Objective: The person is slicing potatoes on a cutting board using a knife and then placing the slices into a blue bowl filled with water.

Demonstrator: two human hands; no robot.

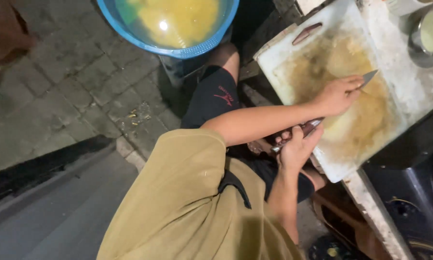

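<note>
A white cutting board [293, 58], stained yellow-brown, lies on a worn table at the right. A knife [369, 77] rests across it, its tip pointing to the upper right. My right hand [296, 147] is closed around the dark knife handle at the board's near edge. My left hand [339, 94] reaches across and presses down on top of the blade. A pale yellow patch [339, 129] shows on the board under the blade; I cannot tell what it is.
A blue basin [204, 45] of yellow liquid stands beyond my knee at the top. A metal bowl [431, 33] with pale contents sits at the top right. A dark box [409, 192] stands at the lower right. Stone paving [67, 82] covers the left.
</note>
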